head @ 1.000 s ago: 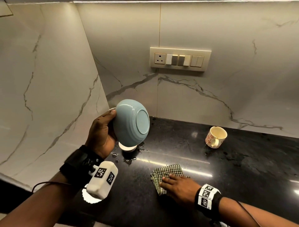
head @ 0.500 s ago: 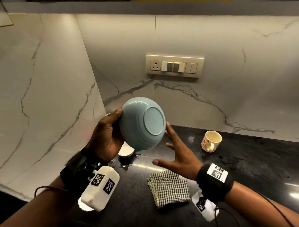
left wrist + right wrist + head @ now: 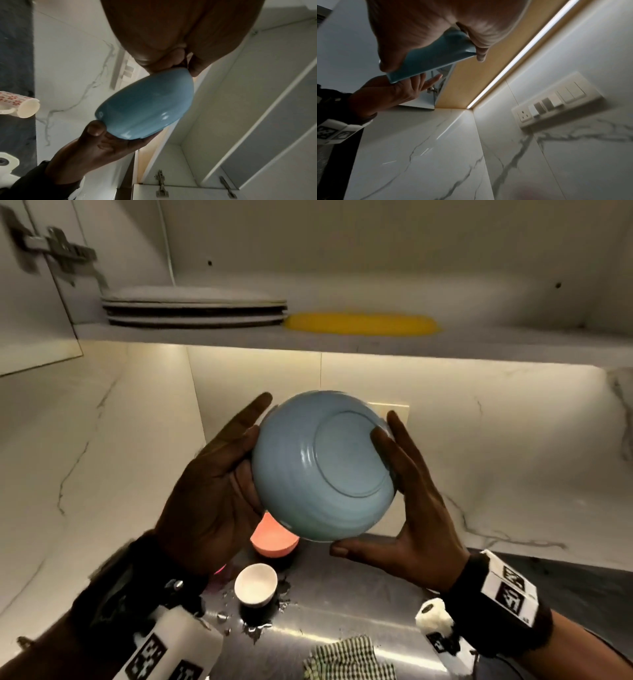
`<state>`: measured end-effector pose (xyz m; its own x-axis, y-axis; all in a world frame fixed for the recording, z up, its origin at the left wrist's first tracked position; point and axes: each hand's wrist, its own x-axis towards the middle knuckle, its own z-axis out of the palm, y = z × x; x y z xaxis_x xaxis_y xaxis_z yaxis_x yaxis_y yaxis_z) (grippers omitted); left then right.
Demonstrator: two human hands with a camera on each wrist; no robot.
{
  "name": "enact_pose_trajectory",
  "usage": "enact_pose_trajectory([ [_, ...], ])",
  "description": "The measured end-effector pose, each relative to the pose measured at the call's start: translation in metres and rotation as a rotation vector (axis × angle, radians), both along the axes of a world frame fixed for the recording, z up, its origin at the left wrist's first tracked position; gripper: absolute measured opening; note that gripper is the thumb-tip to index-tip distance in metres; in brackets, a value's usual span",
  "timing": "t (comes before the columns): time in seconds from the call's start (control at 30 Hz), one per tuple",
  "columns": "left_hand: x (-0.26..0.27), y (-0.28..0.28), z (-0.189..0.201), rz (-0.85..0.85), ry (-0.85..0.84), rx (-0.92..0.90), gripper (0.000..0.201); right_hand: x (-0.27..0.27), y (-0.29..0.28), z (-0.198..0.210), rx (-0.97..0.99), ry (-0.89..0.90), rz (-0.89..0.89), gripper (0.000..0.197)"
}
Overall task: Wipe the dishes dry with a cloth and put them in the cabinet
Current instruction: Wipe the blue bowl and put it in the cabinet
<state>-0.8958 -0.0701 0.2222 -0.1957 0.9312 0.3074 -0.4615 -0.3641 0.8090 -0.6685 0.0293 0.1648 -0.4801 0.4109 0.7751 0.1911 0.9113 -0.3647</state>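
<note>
Two grips on one bowl here. Closest in, the cloth (image 3: 349, 659) lies on the surface (image 3: 342, 607) with nobody touching it. Just past it there are water drops around a small white cup (image 3: 255, 583), and a pink bowl (image 3: 272, 541) sits behind that.

Above those, the bowl (image 3: 322, 467) is up in the air, tipped so its foot ring faces the head camera, and it's below the shelf (image 3: 342, 344). Left grip (image 3: 212, 494) cups one side and reaches the rim. Right grip (image 3: 411, 508) wraps the other side, thumb under the lower edge, and the wrist view shows a fingertip hooked over the rim. So both are clasped on it.

My read: it's glazed ceramic, so it's rigid, has some weight, and would chip or smash if dropped. That glossy skin looks slick, more so if any damp is left. Rim plus foot ring seem the safest holds, with the hands on opposite sides like this.

Farther back, the shelf already has plates (image 3: 195, 309) stacked at the left and a blurry yellow thing (image 3: 359, 325) beside them. The right part looks free.
</note>
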Motion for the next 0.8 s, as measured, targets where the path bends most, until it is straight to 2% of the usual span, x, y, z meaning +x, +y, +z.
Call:
enact_pose_trajectory([
  [0.1, 0.0, 0.003, 0.027, -0.004, -0.005, 0.084, 0.045, 0.006, -0.011, 0.032, 0.08, -0.021, -0.062, 0.122],
  [0.2, -0.002, 0.0, 0.056, 0.022, 0.153, 0.186, 0.04, 0.014, -0.025, 0.063, 0.131, -0.003, -0.103, 0.123],
  [0.3, -0.001, 0.002, 0.082, 0.121, 0.344, 0.263, 0.034, 0.021, -0.031, 0.086, 0.123, 0.035, -0.083, 0.121],
  [0.4, 0.003, 0.002, 0.106, 0.218, 0.493, 0.335, 0.03, 0.032, -0.043, 0.115, 0.057, 0.062, -0.074, 0.112],
  [0.53, 0.011, 0.013, 0.135, 0.254, 0.656, 0.35, 0.035, 0.049, -0.056, 0.166, -0.012, 0.092, -0.101, 0.095],
  [0.7, 0.046, 0.032, 0.16, 0.129, 0.649, 0.281, 0.027, 0.066, -0.056, 0.22, -0.02, 0.135, -0.245, 0.074],
  [0.8, 0.081, 0.048, 0.166, -0.012, 0.58, 0.194, 0.037, 0.069, -0.05, 0.241, 0.037, 0.164, -0.351, 0.068],
])
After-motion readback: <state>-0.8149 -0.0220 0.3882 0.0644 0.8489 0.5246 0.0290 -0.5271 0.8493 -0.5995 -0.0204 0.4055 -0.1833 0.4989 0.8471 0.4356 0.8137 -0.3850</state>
